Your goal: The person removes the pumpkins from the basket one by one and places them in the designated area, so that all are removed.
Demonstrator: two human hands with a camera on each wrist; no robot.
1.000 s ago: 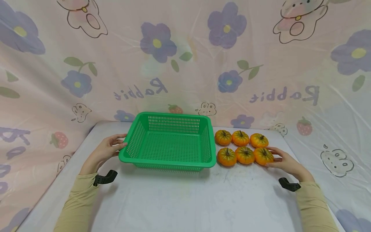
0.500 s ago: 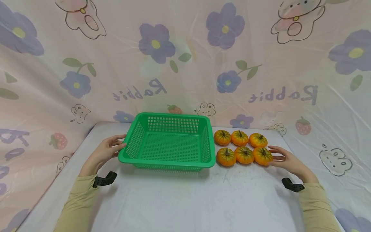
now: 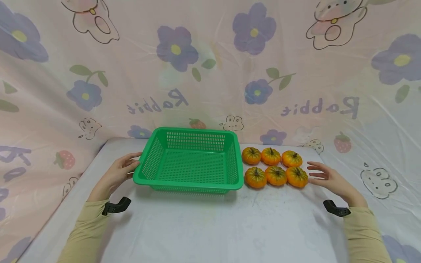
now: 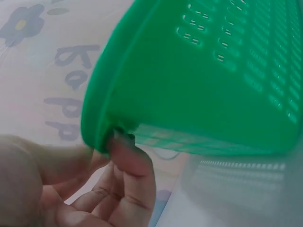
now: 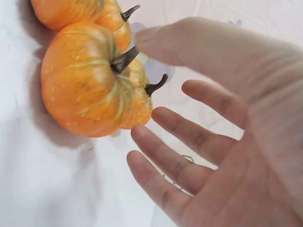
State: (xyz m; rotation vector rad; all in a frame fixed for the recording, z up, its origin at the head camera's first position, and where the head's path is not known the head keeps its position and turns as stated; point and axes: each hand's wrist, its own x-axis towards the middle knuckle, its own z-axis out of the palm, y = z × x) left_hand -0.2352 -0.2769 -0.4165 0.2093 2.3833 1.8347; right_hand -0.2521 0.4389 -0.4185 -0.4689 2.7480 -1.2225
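On the left side of a green plastic basket (image 3: 194, 187), my left hand (image 3: 121, 171) holds the rim. The left wrist view shows curled fingers (image 4: 135, 165) under the edge of the basket (image 4: 156, 90), with the thumb against the rim's outer side. Nothing is inside the basket. Small orange pumpkins (image 3: 276, 175) with dark stems stand in two rows to its right. Just right of the front-row end pumpkin (image 3: 297, 177) is my right hand (image 3: 330, 180), its fingers spread and holding nothing. A gap shows between those fingers and the nearest pumpkin (image 5: 80, 85) in the right wrist view.
Everything stands on a white-covered table (image 3: 210, 226). A printed curtain (image 3: 210, 84) with flowers and rabbits hangs close behind the basket and pumpkins. Each wrist wears a black camera mount, the left mount (image 3: 116, 206) and the right mount (image 3: 336, 209).
My right hand has drawn away to the right from the end pumpkin, leaving a small gap. The left hand stays at the basket's rim, and the pumpkins keep their places.
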